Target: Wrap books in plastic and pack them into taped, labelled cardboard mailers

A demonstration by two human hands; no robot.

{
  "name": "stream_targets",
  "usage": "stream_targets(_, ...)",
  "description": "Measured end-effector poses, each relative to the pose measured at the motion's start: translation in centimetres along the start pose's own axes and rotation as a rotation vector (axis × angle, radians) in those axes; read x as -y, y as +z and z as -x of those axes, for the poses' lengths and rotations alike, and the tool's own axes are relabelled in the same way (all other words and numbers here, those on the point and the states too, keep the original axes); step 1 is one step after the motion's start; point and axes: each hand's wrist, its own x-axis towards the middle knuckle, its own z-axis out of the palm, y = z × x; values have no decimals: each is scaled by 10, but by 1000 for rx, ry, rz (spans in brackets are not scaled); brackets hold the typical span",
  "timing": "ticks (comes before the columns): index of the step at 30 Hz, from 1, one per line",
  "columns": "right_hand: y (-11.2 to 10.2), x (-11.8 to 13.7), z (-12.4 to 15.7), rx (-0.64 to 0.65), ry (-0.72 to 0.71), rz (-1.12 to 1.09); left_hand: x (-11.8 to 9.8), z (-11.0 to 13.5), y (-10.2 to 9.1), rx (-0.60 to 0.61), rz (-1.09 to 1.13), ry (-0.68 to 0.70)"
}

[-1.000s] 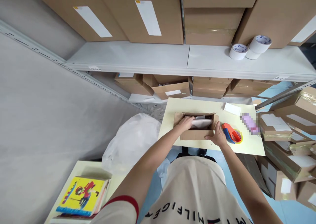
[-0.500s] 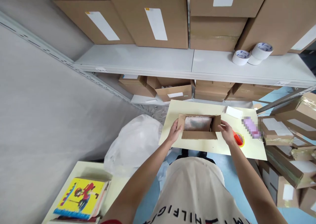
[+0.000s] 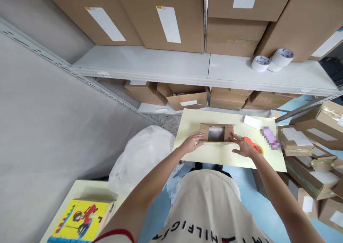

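Observation:
A small cardboard box (image 3: 229, 133) sits on the pale yellow table (image 3: 209, 155), its two short end flaps folded inward. Between them shows a greyish, plastic-looking wrapped item (image 3: 216, 133); its kind I cannot make out. My left hand (image 3: 192, 143) lies on the box's left end with fingers stretched out over the flap. At the opposite end, my right hand (image 3: 242, 146) has spread fingers, the fingertips touching the right flap and edge. Just beyond that hand is an orange tape dispenser (image 3: 251, 143), partly hidden by it.
A white card-like packet (image 3: 252, 122) and a blurred purple object (image 3: 270, 137) lie on the table's right side. Cartons (image 3: 297, 139) are stacked right of it. A white plastic bag (image 3: 142, 157) bulges at left. Shelving (image 3: 166, 64) with boxes and tape rolls (image 3: 261, 63) stands ahead.
The box's end flaps have gone from upright to folded inward. Both hands have shifted from gripping the ends to lying over the flaps with fingers extended.

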Motion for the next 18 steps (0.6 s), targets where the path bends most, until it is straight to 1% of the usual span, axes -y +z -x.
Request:
stream_targets(2,5,0,-6,-118,68,-93,0,-5,6,-150,58,-98)
stream_targets(5,14,0,-24,-347,133,-218,1,-14,17,-416,110,-266)
stream_targets(6,16,-1,-30,-404,128,-242,1,-18,20,-473,133,-323)
stream_targets(7,17,-1,-37,-438,112,-259,2,-21,23,-500,166,-378)
stream_targets(8,16,-2,-43,-449,91,-273,2,-24,25,-503,209,-432)
stream_targets(10,13,-3,-52,-420,50,-286,4,-28,27,-471,305,-517)
stream_targets(13,7,-5,-55,-385,-22,-224,5,-31,26,-434,376,-573)
stream_targets(16,12,-6,-50,-356,-93,-125,4,-32,24,-406,343,-585)
stream_targets(18,22,-5,-46,-327,-93,-85,1,-33,22,-379,222,-542)
